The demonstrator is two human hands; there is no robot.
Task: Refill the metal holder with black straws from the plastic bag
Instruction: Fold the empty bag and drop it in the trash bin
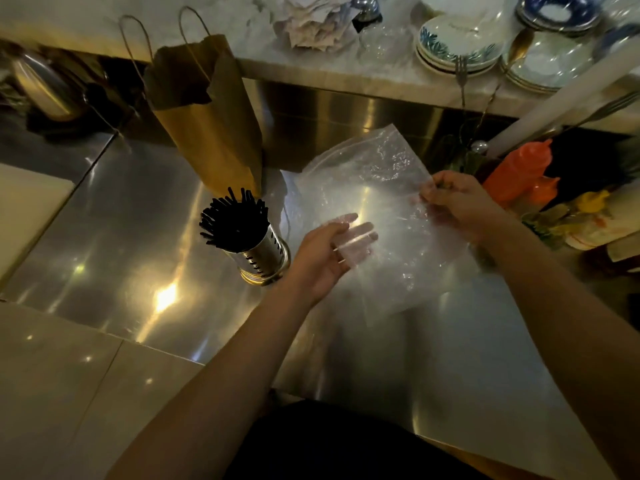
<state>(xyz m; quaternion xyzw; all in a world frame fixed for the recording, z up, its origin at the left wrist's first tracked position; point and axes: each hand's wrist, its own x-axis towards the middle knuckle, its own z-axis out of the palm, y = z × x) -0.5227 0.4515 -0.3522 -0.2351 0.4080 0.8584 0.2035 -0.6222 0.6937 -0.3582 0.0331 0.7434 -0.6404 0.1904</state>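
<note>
A perforated metal holder (260,255) stands on the steel counter, packed with black straws (233,221) that fan out of its top. To its right a clear plastic bag (377,188) is held up over the counter and looks see-through, with no straws visible in it. My right hand (453,199) pinches the bag's right edge. My left hand (327,252) has its fingers spread flat inside or behind the bag's lower left part, seen through the film.
A brown paper bag (207,116) with handles stands just behind the holder. Orange squeeze bottles (519,171) and a patterned item sit at the right. Stacked plates (457,43) and crumpled paper lie on the raised marble shelf behind. The steel counter (131,237) stretches left.
</note>
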